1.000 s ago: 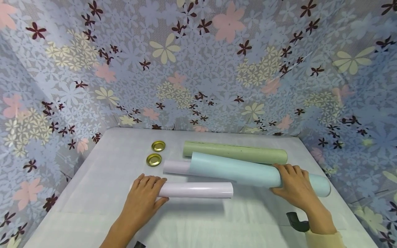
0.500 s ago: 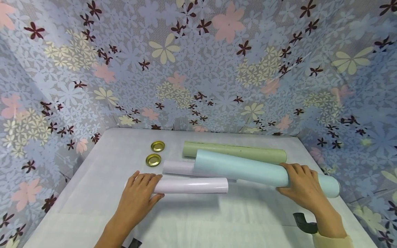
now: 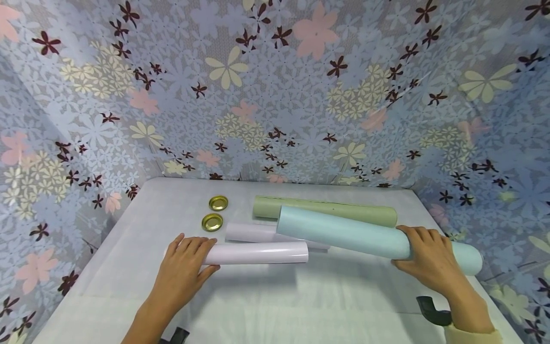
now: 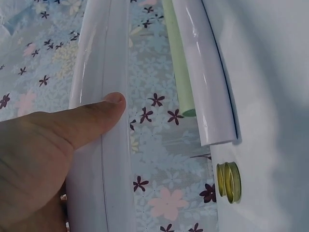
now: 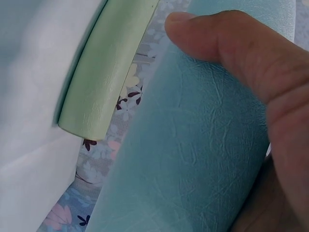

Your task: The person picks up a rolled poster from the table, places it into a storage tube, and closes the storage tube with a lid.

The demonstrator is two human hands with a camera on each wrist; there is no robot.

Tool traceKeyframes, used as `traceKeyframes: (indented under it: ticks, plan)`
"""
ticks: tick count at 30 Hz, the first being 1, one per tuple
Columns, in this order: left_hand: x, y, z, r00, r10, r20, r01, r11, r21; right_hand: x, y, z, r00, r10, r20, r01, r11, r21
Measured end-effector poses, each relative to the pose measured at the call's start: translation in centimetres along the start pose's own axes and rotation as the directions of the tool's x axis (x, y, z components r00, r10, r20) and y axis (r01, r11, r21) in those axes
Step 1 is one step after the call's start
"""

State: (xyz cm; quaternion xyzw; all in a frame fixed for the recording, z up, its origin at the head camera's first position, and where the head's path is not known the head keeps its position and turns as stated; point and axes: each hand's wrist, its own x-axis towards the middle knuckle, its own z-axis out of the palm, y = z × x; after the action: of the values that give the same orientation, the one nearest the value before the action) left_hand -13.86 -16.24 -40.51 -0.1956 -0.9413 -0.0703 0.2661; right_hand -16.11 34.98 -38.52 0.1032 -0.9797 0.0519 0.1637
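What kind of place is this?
Probably a little indoor work corner, though I can't tell which room. A flower-patterned backdrop rises behind and beside a white table, and a blue roll and a glossy white roll are held over it.

No readable text, label, brand, number or sign is showing on anything in the head view or in either wrist view.
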Motion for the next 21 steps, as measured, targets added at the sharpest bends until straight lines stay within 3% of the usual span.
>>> traceKeyframes:
  ticks: [10,21]
  plan:
    - [-0.6,-1.0,-0.4,1.0,0.001,-0.022,-0.001,1.0,-0.002,-0.3,1.2,-0.4,1.0,0.018,0.002,-0.018,1.0,-0.011]
    - [-0.8,-2.4,-1.8,0.997,-0.001,-0.073,0.001,1.0,-0.01,-0.8,1.9,-1.0,1.0,0.015,-0.007,-0.015,0.999,-0.029]
